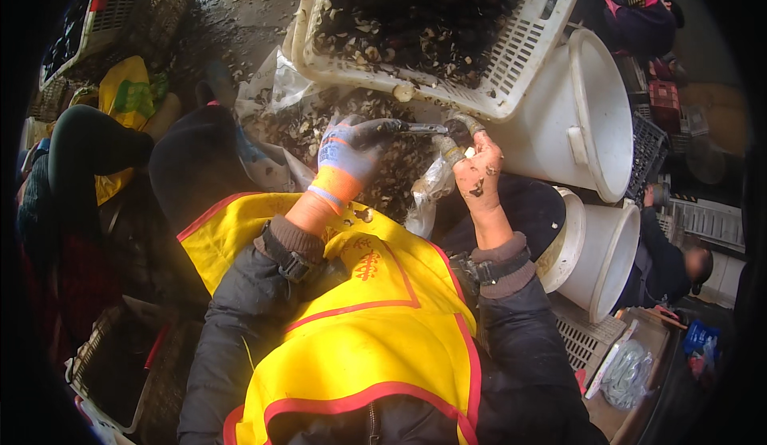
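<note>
My left hand (349,153), in a blue and orange work glove, grips a short knife (422,128) whose metal blade points right. My right hand (476,172) is bare and muddy, with tape wrapped on the fingers. It pinches a dark shell (459,128) at the blade's tip. Both hands hover over a heap of dark shells (315,125) lying on a clear plastic sheet. My yellow apron with red trim (375,309) fills the foreground.
A white slotted basket (527,41) heaped with dark shells sits just beyond the hands. Two white buckets (591,109) (599,257) stand to the right. Dark crates (120,13) lie at the left. Other people sit at the left (96,149) and the right (679,265).
</note>
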Action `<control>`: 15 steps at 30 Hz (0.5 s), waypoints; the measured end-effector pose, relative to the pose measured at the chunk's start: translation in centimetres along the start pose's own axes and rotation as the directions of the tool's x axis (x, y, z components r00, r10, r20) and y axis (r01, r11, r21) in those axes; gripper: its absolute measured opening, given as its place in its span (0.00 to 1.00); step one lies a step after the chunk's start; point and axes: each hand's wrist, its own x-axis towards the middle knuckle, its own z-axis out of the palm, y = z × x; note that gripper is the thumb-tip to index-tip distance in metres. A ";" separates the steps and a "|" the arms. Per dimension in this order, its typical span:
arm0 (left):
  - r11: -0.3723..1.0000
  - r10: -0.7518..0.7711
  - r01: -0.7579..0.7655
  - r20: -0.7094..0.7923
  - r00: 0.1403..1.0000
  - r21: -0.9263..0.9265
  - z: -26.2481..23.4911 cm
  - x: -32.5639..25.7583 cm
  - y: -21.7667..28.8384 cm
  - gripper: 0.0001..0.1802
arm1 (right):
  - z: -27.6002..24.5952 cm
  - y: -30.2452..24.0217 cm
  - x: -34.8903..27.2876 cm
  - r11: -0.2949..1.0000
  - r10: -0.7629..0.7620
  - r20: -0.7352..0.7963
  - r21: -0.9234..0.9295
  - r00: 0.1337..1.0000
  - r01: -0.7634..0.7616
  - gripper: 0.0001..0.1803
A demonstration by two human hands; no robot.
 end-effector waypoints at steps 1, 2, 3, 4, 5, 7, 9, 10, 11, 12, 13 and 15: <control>1.000 -0.023 0.023 0.005 1.000 -0.011 0.0 0.0 0.1 0.15 | 0.1 0.0 0.0 0.999 -0.009 -0.046 -0.044 0.999 0.006 0.16; 1.000 -0.019 0.019 0.010 1.000 -0.022 0.0 0.0 0.1 0.15 | 0.0 -0.1 0.0 0.995 -0.053 -0.043 -0.089 0.998 0.049 0.17; 0.997 -0.067 0.068 0.029 0.997 -0.023 0.0 0.0 0.1 0.15 | 0.1 -0.2 -0.1 0.987 -0.110 -0.060 -0.124 0.992 0.102 0.17; 0.996 -0.089 0.090 0.048 0.995 -0.027 0.0 0.0 0.1 0.15 | 0.2 -0.3 -0.1 0.975 -0.164 -0.072 -0.164 0.984 0.150 0.17; 0.993 -0.111 0.113 0.068 0.992 -0.031 0.0 0.0 0.1 0.15 | 0.3 -0.4 0.0 0.962 -0.222 -0.088 -0.179 0.971 0.204 0.16; 0.995 -0.101 0.102 0.059 0.993 -0.013 -0.2 0.0 0.3 0.18 | 0.4 -0.5 -0.1 0.928 -0.313 -0.072 -0.233 0.947 0.289 0.15; 0.993 -0.110 0.107 0.071 0.991 0.051 -0.6 0.0 0.7 0.20 | 0.5 -0.4 -0.3 0.856 -0.402 0.042 -0.338 0.915 0.392 0.15; 0.988 -0.124 0.115 0.094 0.988 0.104 -0.8 0.0 0.9 0.20 | 0.2 -0.3 -0.3 0.810 -0.427 0.116 -0.392 0.897 0.436 0.15; 0.984 -0.110 0.093 0.106 0.988 0.151 -1.0 -0.1 1.0 0.20 | 0.3 -0.2 -0.4 0.850 -0.382 0.103 -0.352 0.918 0.393 0.15; 0.979 -0.115 0.093 0.113 0.987 0.182 -1.2 -0.1 1.1 0.20 | 0.2 -0.1 -0.5 0.884 -0.340 0.093 -0.309 0.936 0.352 0.15; 0.976 -0.093 0.069 0.111 0.989 0.207 -1.2 -0.2 1.0 0.19 | 0.1 0.0 -0.5 0.907 -0.310 0.123 -0.259 0.943 0.332 0.15; 0.977 -0.076 0.046 0.141 0.987 0.206 -0.8 -0.4 0.5 0.19 | -0.1 0.0 -0.6 0.996 -0.011 0.212 -0.083 0.977 0.029 0.15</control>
